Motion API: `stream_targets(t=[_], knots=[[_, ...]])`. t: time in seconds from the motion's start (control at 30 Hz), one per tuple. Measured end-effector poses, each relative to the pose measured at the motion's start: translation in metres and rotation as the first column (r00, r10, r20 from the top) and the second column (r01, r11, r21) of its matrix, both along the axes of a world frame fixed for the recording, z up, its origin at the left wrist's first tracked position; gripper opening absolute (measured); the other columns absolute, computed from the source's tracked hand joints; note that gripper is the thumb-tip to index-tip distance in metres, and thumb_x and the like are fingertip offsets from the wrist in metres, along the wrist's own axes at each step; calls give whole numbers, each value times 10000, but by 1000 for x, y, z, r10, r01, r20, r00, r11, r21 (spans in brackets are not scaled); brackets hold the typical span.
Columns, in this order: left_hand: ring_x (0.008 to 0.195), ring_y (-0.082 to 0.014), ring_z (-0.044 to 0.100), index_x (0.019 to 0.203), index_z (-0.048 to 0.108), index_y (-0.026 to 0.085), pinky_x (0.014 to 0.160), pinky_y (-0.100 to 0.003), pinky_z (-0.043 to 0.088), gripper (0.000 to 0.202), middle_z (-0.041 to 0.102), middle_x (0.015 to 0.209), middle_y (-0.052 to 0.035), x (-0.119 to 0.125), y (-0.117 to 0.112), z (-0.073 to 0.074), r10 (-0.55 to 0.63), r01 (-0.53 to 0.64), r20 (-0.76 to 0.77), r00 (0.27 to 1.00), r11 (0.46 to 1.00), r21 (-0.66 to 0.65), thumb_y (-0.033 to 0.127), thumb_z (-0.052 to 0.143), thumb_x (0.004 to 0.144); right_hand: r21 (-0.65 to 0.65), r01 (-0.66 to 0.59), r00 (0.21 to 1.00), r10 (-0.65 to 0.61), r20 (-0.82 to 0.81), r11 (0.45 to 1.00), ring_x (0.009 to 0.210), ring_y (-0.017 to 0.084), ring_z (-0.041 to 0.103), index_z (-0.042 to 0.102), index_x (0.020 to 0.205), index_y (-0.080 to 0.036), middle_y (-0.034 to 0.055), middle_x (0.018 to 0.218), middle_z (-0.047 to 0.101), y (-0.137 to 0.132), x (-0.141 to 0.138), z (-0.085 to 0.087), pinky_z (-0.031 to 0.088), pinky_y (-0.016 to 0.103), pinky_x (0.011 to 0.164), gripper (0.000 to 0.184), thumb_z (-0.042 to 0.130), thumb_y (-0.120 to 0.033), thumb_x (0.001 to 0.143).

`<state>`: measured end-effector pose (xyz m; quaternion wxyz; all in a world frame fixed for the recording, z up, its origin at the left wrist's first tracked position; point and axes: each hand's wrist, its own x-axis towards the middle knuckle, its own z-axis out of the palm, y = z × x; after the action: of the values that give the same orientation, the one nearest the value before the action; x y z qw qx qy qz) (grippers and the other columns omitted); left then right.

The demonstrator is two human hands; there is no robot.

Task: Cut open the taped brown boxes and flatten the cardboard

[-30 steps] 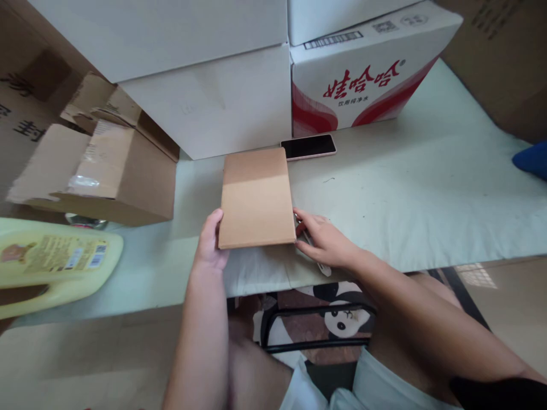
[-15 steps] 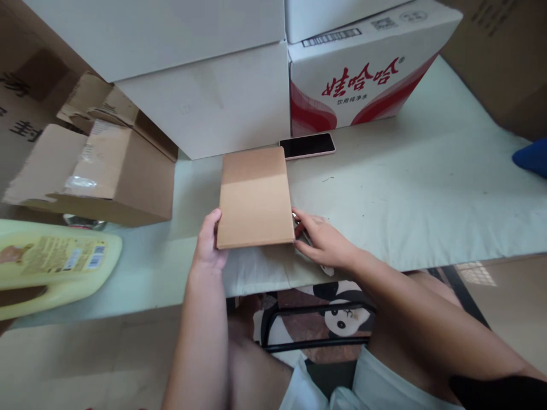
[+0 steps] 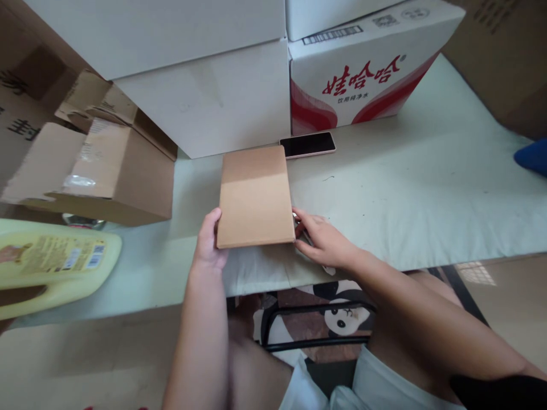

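A flat, plain brown cardboard box [image 3: 256, 199] is held between my two hands at the front part of the cloth-covered table. My left hand [image 3: 209, 242] grips its lower left corner, thumb along the side edge and the other fingers hidden beneath. At the lower right corner, my right hand [image 3: 322, 239] is closed with thumb and fingers against the edge. Under that hand shows part of a slim, pale object [image 3: 329, 271] with a shiny bit near the fingertips; its kind is mostly hidden.
Behind the box lies a phone [image 3: 308, 145], in front of a white and red carton [image 3: 354, 85] and large white boxes [image 3: 205, 108]. Opened cardboard boxes [image 3: 141, 171] and a yellow jug [image 3: 64, 267] are on the left. A blue object [image 3: 532, 158] sits at the right edge.
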<state>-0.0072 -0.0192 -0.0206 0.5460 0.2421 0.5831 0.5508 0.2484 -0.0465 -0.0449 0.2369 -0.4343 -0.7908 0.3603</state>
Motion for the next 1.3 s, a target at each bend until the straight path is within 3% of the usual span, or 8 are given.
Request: stream_targets(t=[0.4, 0.97, 1.3], knots=[[881, -305, 727, 818, 737, 193, 639, -345, 545, 431, 769, 819, -75, 1, 0, -1, -3, 3, 6, 1000, 1000, 10, 558, 775, 593, 1, 9, 1000, -9, 6, 1000, 1014, 308, 661, 273, 1550, -151, 104, 1013, 730, -1, 0, -2, 465, 511, 954, 723, 507, -257, 875], [728, -228, 713, 769, 737, 176, 572, -282, 522, 389, 760, 752, -50, 8, 0, 6, 30, -29, 29, 999, 999, -15, 512, 752, 573, 24, -5, 1000, 5, -10, 1000, 966, 298, 645, 256, 1555, -137, 100, 996, 722, -1, -1, -6, 477, 494, 908, 735, 503, -246, 872], [843, -279, 736, 798, 733, 180, 614, -310, 552, 386, 766, 787, -83, 4, -1, 1, 0, 0, 27, 1000, 1000, 5, 525, 736, 625, 26, 2, 1000, -2, 11, 1000, 988, 300, 633, 224, 1573, -135, 107, 1006, 712, -3, -2, -6, 465, 507, 940, 769, 511, -241, 868]])
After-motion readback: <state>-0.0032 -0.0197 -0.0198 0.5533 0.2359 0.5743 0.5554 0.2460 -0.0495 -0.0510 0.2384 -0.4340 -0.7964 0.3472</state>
